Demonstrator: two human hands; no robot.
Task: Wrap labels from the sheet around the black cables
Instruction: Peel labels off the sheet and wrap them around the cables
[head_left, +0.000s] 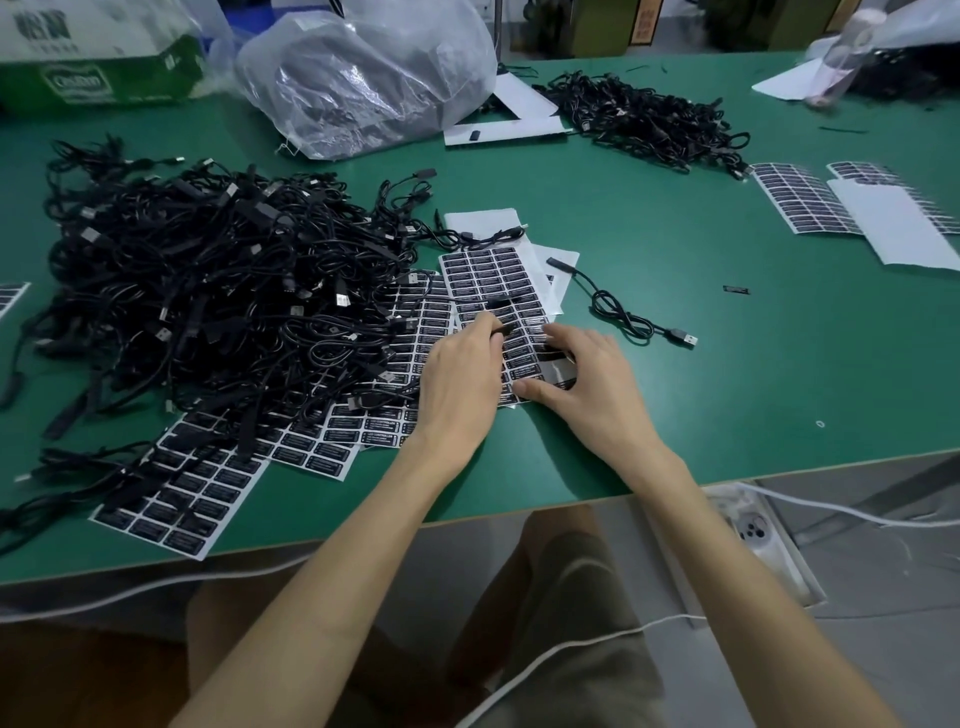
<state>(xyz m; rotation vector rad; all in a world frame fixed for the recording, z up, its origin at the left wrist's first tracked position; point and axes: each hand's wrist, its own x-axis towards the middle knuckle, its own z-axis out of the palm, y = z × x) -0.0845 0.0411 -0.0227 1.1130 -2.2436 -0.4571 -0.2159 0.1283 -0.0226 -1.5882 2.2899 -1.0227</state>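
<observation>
A sheet of black labels (493, 280) lies on the green table (675, 364) in front of me. My left hand (460, 379) pinches a thin black cable (501, 302) over the sheet. My right hand (582, 379) rests on the sheet's near end, thumb pressing its edge, fingers curled at a partly peeled label (558, 370). A big heap of black cables (208, 291) lies to the left, spilling over more label sheets (332, 441). One single cable (623, 317) with a USB plug lies to the right.
A second cable pile (649, 119) sits at the back right beside further label sheets (800, 202). A clear plastic bag (363, 78) and a green-white carton (98, 57) stand at the back. The table's front edge runs just before my forearms; white cords hang below.
</observation>
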